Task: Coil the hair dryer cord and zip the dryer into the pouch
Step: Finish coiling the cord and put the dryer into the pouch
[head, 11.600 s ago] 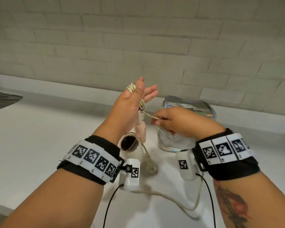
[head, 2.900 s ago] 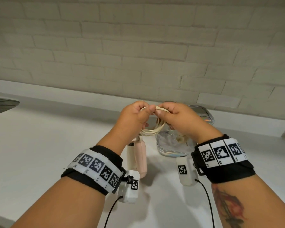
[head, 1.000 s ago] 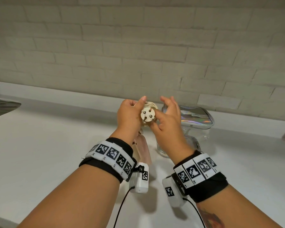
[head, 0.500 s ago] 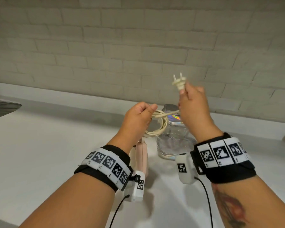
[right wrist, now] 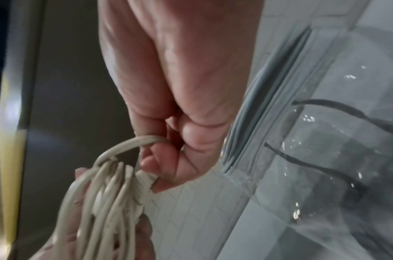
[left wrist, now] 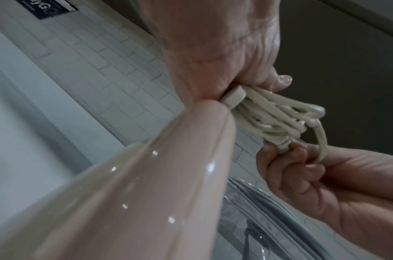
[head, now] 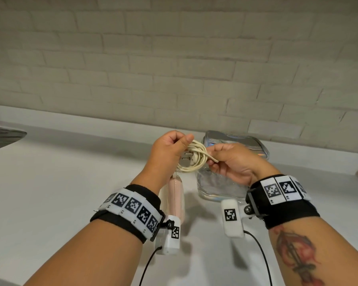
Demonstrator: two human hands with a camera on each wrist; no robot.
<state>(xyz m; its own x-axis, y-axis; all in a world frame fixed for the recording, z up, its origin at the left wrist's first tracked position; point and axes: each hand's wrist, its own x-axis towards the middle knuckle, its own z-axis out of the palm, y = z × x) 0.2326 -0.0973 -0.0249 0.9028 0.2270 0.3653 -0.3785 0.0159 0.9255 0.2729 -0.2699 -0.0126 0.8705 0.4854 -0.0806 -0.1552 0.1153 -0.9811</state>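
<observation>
My left hand (head: 181,142) grips a cream cord coil (head: 195,162) above the white counter (head: 60,182). The plug (head: 186,156) lies against the coil, by the left palm. From the coil the pink hair dryer (head: 176,196) hangs down below my left wrist; it fills the left wrist view as the dryer body (left wrist: 146,184). My right hand (head: 213,159) pinches a strand of cord on the coil's right side, seen close as the cord loop (right wrist: 129,146). The clear pouch (head: 236,141) with a shiny top stands just behind my right hand.
A pale brick wall (head: 174,69) backs the counter. A steel sink edge (head: 2,135) shows at the far left. Black cables (head: 258,250) trail from the wrist cameras towards me. The pouch wall (right wrist: 324,140) lies right beside my right hand.
My right hand has come down from holding the plug high and now pinches the cord at the coil. The plug now lies against the coil in my left hand.
</observation>
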